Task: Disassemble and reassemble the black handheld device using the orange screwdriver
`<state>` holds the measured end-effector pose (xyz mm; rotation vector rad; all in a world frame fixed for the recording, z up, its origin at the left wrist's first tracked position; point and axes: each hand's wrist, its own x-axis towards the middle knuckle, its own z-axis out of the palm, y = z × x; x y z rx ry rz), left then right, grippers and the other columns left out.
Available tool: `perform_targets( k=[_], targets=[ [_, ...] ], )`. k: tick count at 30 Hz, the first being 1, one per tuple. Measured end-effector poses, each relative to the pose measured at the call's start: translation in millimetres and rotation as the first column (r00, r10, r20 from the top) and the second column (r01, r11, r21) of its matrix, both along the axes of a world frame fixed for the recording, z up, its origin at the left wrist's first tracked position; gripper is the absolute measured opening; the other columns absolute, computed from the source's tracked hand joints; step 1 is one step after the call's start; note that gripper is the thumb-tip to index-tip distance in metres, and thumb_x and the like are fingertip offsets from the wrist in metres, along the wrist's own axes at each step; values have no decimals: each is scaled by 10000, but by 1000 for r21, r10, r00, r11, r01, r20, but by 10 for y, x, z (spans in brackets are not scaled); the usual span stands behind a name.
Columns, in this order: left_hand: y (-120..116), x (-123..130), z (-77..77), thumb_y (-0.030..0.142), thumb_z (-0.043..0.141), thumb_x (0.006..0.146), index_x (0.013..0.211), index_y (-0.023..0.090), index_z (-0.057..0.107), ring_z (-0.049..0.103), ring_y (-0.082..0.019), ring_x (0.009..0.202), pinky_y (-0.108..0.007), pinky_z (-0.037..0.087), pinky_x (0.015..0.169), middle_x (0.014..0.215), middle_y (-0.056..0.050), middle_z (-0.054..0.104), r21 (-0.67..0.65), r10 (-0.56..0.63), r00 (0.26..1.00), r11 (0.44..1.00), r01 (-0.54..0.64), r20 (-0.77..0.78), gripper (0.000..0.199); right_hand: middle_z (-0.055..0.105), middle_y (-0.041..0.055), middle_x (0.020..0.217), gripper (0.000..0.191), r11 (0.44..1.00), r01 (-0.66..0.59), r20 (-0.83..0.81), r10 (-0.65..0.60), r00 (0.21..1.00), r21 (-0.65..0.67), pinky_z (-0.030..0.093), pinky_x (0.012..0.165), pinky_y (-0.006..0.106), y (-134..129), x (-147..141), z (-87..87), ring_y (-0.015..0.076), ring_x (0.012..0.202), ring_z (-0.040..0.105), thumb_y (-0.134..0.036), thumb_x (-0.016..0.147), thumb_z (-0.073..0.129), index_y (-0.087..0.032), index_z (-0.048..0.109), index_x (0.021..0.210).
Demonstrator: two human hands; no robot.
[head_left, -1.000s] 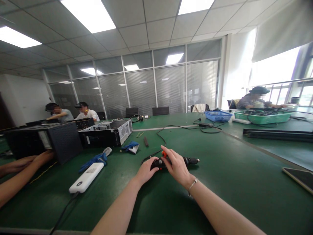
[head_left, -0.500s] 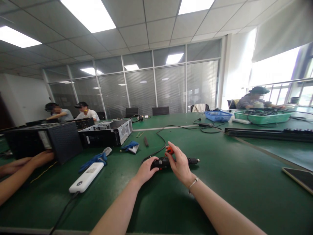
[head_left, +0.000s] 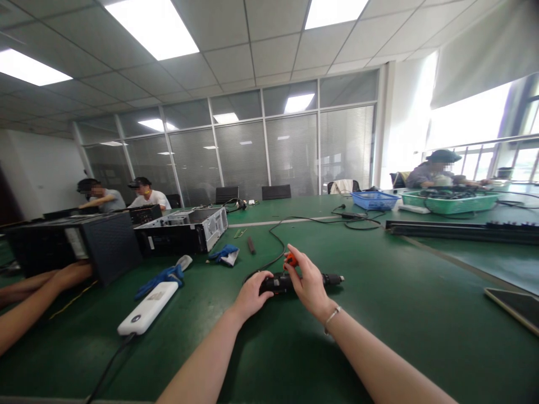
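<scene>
A black corded electric screwdriver [head_left: 279,283] lies on the green table [head_left: 370,325], its bit end pointing right. My left hand [head_left: 251,296] is wrapped round its rear part, near the cord. Over the middle of the tool, my right hand [head_left: 312,283] pinches a small orange-handled screwdriver [head_left: 290,260] between thumb and fingers. It stands roughly upright, with a thin shaft toward the tool's body; whether its tip touches is too small to tell.
A white power strip [head_left: 148,307], blue gloves [head_left: 160,280] and a dark strip [head_left: 251,245] lie leftward. Beyond are computer cases [head_left: 181,235]; a co-worker's arms [head_left: 54,283] reach into one. Blue [head_left: 374,201] and green baskets [head_left: 450,205], a black rail [head_left: 455,231] and a phone [head_left: 516,306] are rightward.
Hardly anything differs. Both hands keep their places on the tool and the small orange-handled screwdriver; the orange handle sits very slightly further left.
</scene>
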<state>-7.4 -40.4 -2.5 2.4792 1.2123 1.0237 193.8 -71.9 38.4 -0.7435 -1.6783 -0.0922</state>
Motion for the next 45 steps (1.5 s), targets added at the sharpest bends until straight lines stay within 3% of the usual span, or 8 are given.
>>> perform_targets(
  k=[9,22,28,33,39,45],
  targets=[
    [-11,12,14,146,679,740,1131,240,548,579,-231,1035,-375,441,955,1114,-38,622,-6,-10,1000,1000,10,-2,423,579,92,1142,487,996,-48,25,50,998,-76,517,857,346,-17,7,16,196,981,592,-168,933,397,-266,368,1409],
    [11,-1,-10,158,685,741,1135,237,560,582,-237,1045,-380,439,961,1117,-46,631,1,-16,1000,1000,16,1,420,581,77,1002,462,997,41,13,-41,999,-66,529,786,357,39,31,-3,201,867,590,-262,934,463,-258,396,1391],
    [-7,3,11,156,682,748,1147,240,562,578,-240,1069,-392,427,983,1147,-49,629,-6,-10,1000,1000,10,4,425,594,105,1172,553,996,-40,-38,37,999,-86,522,911,390,84,19,-96,209,1008,618,-237,926,473,-237,283,1445],
    [-18,10,33,157,676,749,1144,235,567,579,-246,1066,-396,434,973,1138,-53,634,-22,-13,1000,1000,13,6,418,555,116,1274,447,990,-93,2,93,996,-102,485,981,396,77,-5,-114,207,1135,574,-191,931,415,-217,365,1374],
    [-30,19,51,154,673,753,1135,236,577,581,-244,1074,-394,430,983,1148,-52,635,-29,-19,1000,999,19,9,403,593,111,1180,442,990,9,38,-3,999,-142,529,877,384,16,-8,-22,205,1002,614,-183,927,406,-214,391,1368],
    [-14,12,19,156,685,749,1151,228,564,583,-232,1067,-380,426,988,1151,-47,638,-18,-4,1000,1000,4,9,426,606,71,1037,481,989,44,95,-31,995,-143,548,782,367,-6,2,-13,207,876,622,-246,897,521,-257,412,1366]
  ],
)
